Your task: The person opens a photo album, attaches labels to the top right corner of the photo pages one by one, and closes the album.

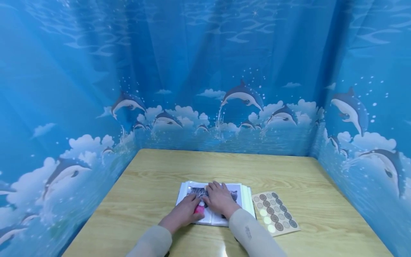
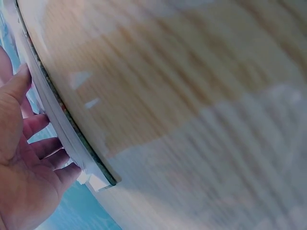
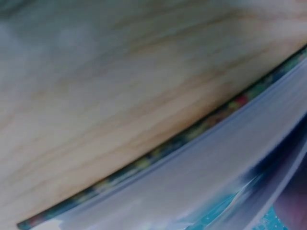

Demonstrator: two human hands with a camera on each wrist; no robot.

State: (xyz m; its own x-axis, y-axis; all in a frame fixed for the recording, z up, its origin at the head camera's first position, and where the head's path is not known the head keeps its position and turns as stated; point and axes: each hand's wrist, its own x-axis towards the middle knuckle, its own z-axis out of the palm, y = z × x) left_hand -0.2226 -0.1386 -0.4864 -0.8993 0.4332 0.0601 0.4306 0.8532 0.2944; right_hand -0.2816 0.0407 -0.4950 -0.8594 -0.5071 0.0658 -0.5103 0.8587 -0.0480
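An open photo album (image 1: 246, 203) with clear-sleeved pages lies on the table, showing kitten pictures. My left hand (image 1: 182, 212) rests on the left page, its fingers bent loosely against the sleeve. Next to its thumb shows a pink patch (image 1: 199, 209); whether it is printed or a separate thing I cannot tell. Across the middle of the spread, my right hand (image 1: 220, 200) lies with fingers extended on the page. The left wrist view shows the left hand (image 2: 21, 158) along the page edges above the album's dark patterned cover (image 2: 72, 122). Only a blurred bit of the right hand appears in the right wrist view.
To the right of the album lies a card of round brown, grey and pale stickers or discs (image 1: 275, 213). The wood-grain table (image 1: 154, 171) is bordered by blue curtains (image 1: 199, 53) printed with dolphins at the back and both sides.
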